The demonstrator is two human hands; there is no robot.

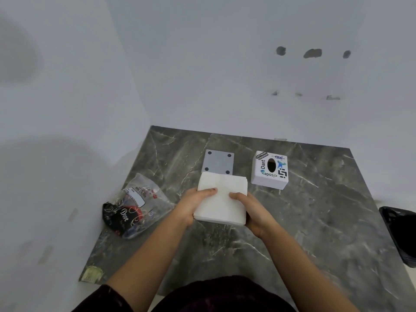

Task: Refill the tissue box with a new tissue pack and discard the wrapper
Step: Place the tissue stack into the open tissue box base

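A white stack of tissues (pixel 222 190) is held over the middle of the dark marble table (pixel 315 221). My left hand (pixel 193 203) grips its left side with the thumb on top, and my right hand (pixel 252 210) grips its right side. The white tissue box (pixel 270 171), covered in stickers with an oval slot on top, stands behind and to the right of the stack. Its grey base plate (pixel 219 163) lies flat just behind the stack. The empty clear and black plastic wrapper (pixel 132 208) lies crumpled at the table's left edge.
White walls close in the table at the back and left. A black bin (pixel 403 233) stands off the table's right edge. A small yellowish sticker (pixel 92 274) marks the near left corner.
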